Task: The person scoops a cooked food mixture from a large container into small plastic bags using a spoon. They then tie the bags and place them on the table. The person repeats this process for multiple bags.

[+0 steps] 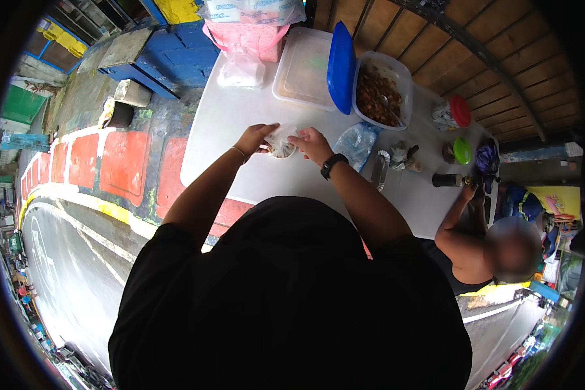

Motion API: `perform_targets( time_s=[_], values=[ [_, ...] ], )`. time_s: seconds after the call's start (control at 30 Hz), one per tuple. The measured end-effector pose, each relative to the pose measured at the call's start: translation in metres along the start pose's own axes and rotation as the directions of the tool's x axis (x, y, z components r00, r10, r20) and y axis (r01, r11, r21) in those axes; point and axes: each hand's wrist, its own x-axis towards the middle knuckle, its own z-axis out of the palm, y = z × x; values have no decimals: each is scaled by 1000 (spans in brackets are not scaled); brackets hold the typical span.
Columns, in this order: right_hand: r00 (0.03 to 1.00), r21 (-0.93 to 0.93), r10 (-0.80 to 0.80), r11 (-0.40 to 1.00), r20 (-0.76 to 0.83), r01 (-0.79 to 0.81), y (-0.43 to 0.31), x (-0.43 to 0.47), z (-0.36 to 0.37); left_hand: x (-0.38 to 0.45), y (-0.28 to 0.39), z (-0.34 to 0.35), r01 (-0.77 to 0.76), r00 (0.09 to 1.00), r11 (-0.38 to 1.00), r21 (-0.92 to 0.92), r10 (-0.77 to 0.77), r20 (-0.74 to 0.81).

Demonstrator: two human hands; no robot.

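Both of my hands meet over the near half of the white table. Between them is a clear plastic bag (286, 132), bunched up over a small round bowl (283, 152) that seems to have food in it. My left hand (254, 141) grips the left side of the bag and bowl. The fingertips of my right hand (314, 145) pinch the bag's right side. The bag hides most of what the bowl holds. Just right of my right hand lies a pack of clear plastic (356, 144).
On the white table (214, 131) are a food tub (407, 92) with a spoon (390, 108), a blue lid (341, 68), a translucent container (302, 68), a white foam box (241, 73), a foil tray (380, 170) and a dark bottle (446, 180). Another person (468, 248) works at the right end.
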Motion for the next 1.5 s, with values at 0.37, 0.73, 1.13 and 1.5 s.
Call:
perform_targets(
  time_s=[0.37, 0.73, 1.13, 1.5],
  values=[
    [998, -65, 41, 997, 52, -38, 26, 25, 1, 6, -38, -6, 49, 997, 933, -356, -67, -37],
    [942, -454, -236, 831, 237, 322, -56, 52, 12, 10, 30, -15, -164, 985, 986, -10, 164, 54],
    [793, -376, -429, 713, 433, 592, -190, 17, -29, -67, 143, -26, -387, 895, 909, -157, 411, 173],
    [914, -285, -307, 881, 265, 379, -88, 36, -2, -14, 55, -23, -251, 954, 921, -299, 287, 83]
  ],
)
